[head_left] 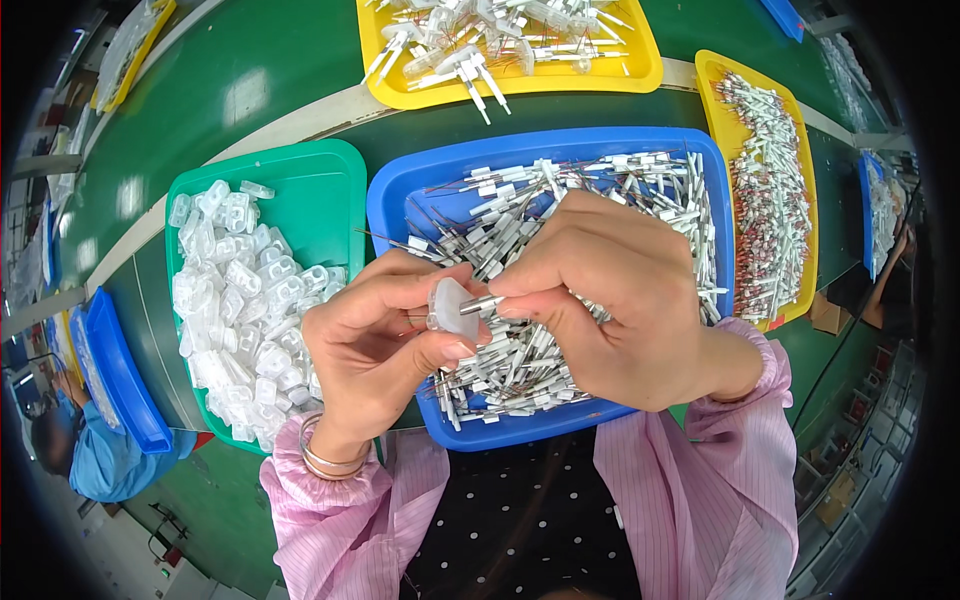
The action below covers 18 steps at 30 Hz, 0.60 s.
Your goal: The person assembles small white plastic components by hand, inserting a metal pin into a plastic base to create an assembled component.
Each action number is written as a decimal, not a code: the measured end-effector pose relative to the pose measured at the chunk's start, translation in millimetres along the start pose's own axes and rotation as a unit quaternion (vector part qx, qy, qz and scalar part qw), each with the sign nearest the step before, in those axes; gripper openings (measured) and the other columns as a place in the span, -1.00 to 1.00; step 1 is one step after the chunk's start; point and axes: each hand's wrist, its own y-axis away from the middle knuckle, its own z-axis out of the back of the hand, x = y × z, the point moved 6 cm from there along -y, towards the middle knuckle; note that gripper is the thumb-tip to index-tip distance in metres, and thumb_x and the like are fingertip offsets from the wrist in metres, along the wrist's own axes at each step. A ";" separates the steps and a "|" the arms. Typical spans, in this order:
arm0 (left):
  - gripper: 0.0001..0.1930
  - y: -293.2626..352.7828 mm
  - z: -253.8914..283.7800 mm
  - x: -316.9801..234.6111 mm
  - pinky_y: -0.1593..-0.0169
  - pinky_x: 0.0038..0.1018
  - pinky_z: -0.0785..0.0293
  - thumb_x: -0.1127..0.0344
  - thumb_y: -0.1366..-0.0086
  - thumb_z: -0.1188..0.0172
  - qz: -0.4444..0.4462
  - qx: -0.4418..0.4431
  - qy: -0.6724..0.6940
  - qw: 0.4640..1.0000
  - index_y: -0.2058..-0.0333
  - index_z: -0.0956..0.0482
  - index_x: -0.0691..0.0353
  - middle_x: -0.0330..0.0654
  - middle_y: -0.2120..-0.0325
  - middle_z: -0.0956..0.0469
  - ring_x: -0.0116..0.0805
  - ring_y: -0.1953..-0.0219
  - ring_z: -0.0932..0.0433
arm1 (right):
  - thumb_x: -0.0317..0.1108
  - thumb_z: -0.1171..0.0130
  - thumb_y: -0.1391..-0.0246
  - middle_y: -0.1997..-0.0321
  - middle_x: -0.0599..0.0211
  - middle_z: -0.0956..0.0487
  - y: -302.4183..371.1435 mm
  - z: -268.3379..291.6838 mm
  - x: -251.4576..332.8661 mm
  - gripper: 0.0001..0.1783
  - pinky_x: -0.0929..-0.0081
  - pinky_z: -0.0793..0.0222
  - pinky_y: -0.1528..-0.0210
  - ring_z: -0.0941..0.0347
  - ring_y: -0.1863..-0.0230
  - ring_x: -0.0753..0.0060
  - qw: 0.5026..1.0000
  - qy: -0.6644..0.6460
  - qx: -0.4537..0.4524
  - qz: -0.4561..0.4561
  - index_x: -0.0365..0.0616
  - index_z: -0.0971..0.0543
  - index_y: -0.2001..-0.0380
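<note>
My left hand (375, 340) pinches a translucent white plastic housing (452, 308) between thumb and fingers, over the left part of a blue tray (405, 190). From the right, my right hand (610, 295) grips a slim white-and-metal rod (482, 304) between thumb and forefinger. The rod's metal end meets the housing; how deep it sits inside cannot be made out. Many similar white rods with thin wires (515, 370) fill the blue tray below both hands. Left of it, a green tray (310, 195) holds a heap of clear plastic housings (235, 300).
Beyond the blue tray stands a yellow tray (560, 90) of housings with rods in them. Another yellow tray (812, 260), at the right, holds more wired rods. A blue tray (130, 390) sits at far left, near a co-worker's blue sleeve (115, 460).
</note>
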 end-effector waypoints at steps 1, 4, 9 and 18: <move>-0.67 -0.9 -0.1 0.4 0.23 -0.46 -0.57 0.68 0.00 -0.21 -0.006 0.010 -0.012 1.000 0.19 -0.46 0.52 0.05 0.28 -0.44 -0.24 0.30 -0.56 | -0.66 -0.21 0.31 0.65 0.31 -0.47 0.7 -1.1 -1.7 -0.85 0.51 -0.20 0.58 -0.34 0.64 0.38 1.000 -0.004 0.004 -0.018 -0.23 -0.53 0.56; -0.68 0.6 -1.6 3.5 0.24 -0.47 -0.56 0.68 0.01 -0.23 -0.015 0.005 -0.039 0.999 0.21 -0.47 0.52 0.04 0.30 -0.45 -0.26 0.32 -0.56 | -0.67 -0.20 0.33 0.67 0.31 -0.44 3.0 -4.0 -2.5 -0.84 0.50 -0.19 0.63 -0.32 0.67 0.35 0.998 0.031 0.004 -0.045 -0.22 -0.51 0.57; -0.67 2.9 -5.0 -8.1 0.33 -0.53 -0.48 0.59 0.10 -0.34 -0.115 -0.028 -0.245 0.962 0.28 -0.53 0.49 0.03 0.39 -0.50 -0.29 0.38 -0.55 | -0.68 -0.18 0.34 0.69 0.29 -0.42 10.9 -7.4 1.8 -0.83 0.48 -0.16 0.69 -0.29 0.71 0.32 0.996 0.075 -0.044 0.002 -0.23 -0.47 0.58; -0.73 2.4 12.1 -13.3 0.42 -0.57 -0.52 0.52 -0.07 -0.20 -0.061 -0.074 -0.155 0.983 0.22 -0.48 0.48 -0.02 0.34 -0.49 -0.36 0.45 -0.53 | -0.46 -0.20 0.11 0.56 0.24 -0.52 -12.2 65.1 -18.8 -0.90 0.53 -0.28 0.53 -0.44 0.54 0.40 0.977 0.183 0.075 -0.084 -0.23 -0.53 0.46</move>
